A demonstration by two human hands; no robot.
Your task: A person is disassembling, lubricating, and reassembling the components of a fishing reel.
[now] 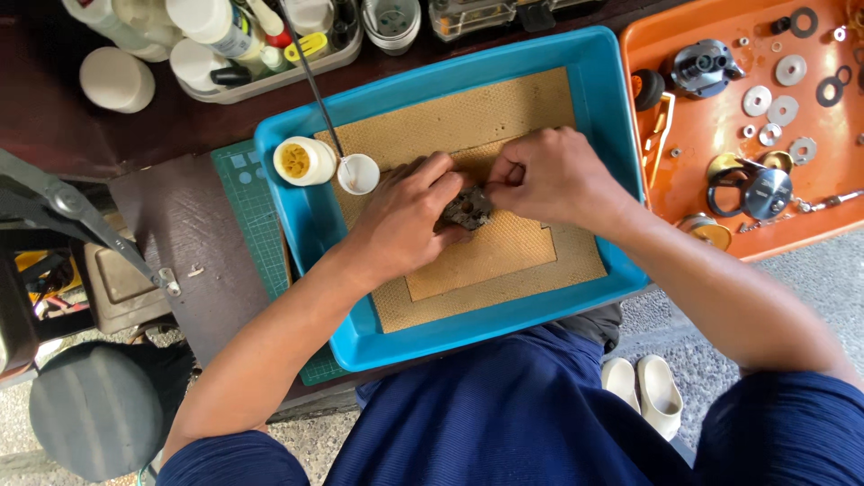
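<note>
At the far edge of the worktop point(193, 211) a grey tray point(270, 76) holds white bottles with coloured labels, and inside the blue tub point(594, 99) stand a small white jar point(303, 161) with yellow contents and its round white lid point(358, 174). On the tan mat point(504, 261) in the tub's middle lies a small dark, grimy metal part point(466, 208), gripped by the left hand point(405, 216) with fingers curled over it and pinched by the right hand point(553, 175) at its edge. Much of the part is hidden under the fingers, and the orange tray point(702, 220) of washers and reel pieces is cut off at the right.
</note>
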